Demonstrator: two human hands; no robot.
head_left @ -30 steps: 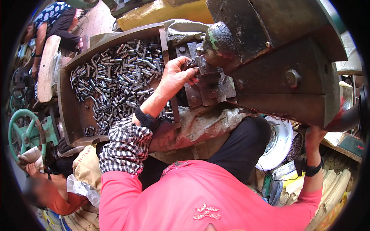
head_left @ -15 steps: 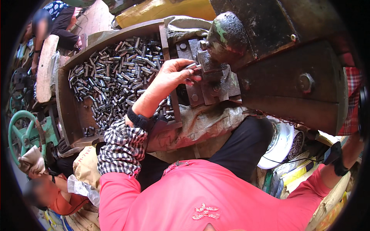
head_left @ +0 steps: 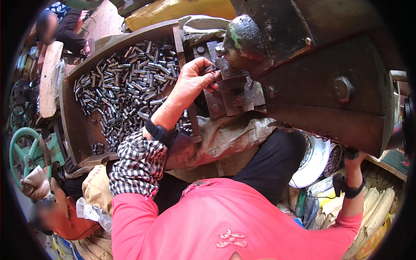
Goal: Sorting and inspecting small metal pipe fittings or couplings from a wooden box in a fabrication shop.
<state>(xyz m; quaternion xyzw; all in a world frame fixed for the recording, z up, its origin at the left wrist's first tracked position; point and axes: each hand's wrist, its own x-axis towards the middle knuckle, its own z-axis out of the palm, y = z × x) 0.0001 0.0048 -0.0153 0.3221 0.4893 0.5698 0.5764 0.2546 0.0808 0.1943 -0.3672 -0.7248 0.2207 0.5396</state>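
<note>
Between the thumb and fingers of my left hand [head_left: 193, 79] is a short metal tube [head_left: 210, 69], its open end showing. This hand is closed, just left of the steel die block [head_left: 232, 89] on the machine. Above the block hangs the machine's rounded, oily head [head_left: 247, 41], with worn green paint. To the left, a wooden tray [head_left: 68, 117] holds a heap of similar short metal tubes [head_left: 125, 86]. My right hand [head_left: 358, 159] is low on the right, at a dark knob-like end [head_left: 351, 153] beside the machine's lower edge. Its fingers are mostly hidden.
A heavy dark machine arm [head_left: 320, 95] with a large bolt spans the upper right. Sacking [head_left: 234, 130] lies below the die block. A white basin [head_left: 314, 162] stands beside my knee. At left are a green handwheel [head_left: 26, 158] and two other people, one near, one farther back.
My right hand has come inward from the far right edge to the machine's lower edge. My left hand still holds a tube, now turned with its open end showing. The view has shifted slightly.
</note>
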